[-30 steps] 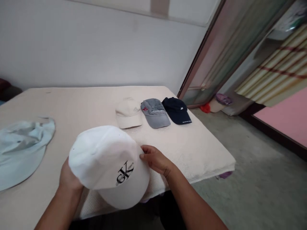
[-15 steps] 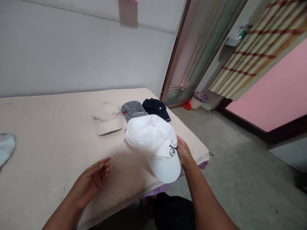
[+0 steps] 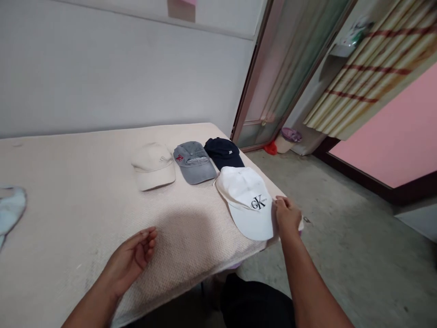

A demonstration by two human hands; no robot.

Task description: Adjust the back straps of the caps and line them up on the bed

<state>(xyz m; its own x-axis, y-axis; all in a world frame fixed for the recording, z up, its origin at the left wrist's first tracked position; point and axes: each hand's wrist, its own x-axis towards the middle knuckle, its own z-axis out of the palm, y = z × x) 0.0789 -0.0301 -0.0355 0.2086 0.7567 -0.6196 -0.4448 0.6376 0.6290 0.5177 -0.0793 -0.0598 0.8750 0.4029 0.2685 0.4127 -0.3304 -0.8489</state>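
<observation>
A white baseball cap (image 3: 244, 191) with black letters on its front lies at the right corner of the cloth-covered surface, brim toward me. My right hand (image 3: 288, 216) is closed at the cap's right edge, fingertips against it. Behind the cap sit a navy cap (image 3: 223, 152) and a grey cap (image 3: 194, 161) with a red mark. A beige cap (image 3: 153, 166) rests farther left. Over the near part of the surface, my left hand (image 3: 133, 255) hangs with loosely curled fingers and holds nothing.
The cream cover (image 3: 85, 200) spans a broad surface against a white wall (image 3: 129, 73). A light blue item (image 3: 12, 207) is cut off at the left edge. On the floor to the right stand a bin (image 3: 285, 142) and a red object (image 3: 271, 148).
The white cap has moved right and down onto the surface, beside the navy cap, with my right hand. More of the grey cap shows. My left hand has stayed almost still.
</observation>
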